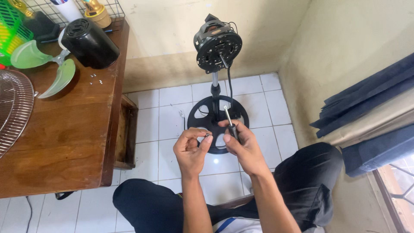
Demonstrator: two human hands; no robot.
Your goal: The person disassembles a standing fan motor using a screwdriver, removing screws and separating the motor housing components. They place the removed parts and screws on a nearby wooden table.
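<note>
White tiled floor (172, 112) in a cream-walled corner, a wooden table (64, 129) at 9 o'clock, dark curtain folds at 3 o'clock. Seated person, both forearms reaching out over the knees.

Left hand (189, 149): grip pinched together on a small dark screw (208, 136), thumb and forefinger closed around it. Right hand (243, 144): fingers clamped around the black handle of a screwdriver (228, 118), metal shaft pointing up toward 12 o'clock. Screw and screwdriver handle sit just beside each other, the 2 hands nearly touching.

At 12 o'clock stands the stripped fan: bare motor head (217, 45) with exposed shaft on a chrome pole, round black base (202, 114) on the floor behind the hands.

On the table at 10 o'clock: green fan blade (43, 67), black motor cover (90, 43), wire guard (13, 108) at the edge, a few loose small screws (95, 78).

Judgement: disassembly looks well along. Guard, blade and rear cover are already off. Motor remains mounted on the pole.
</note>
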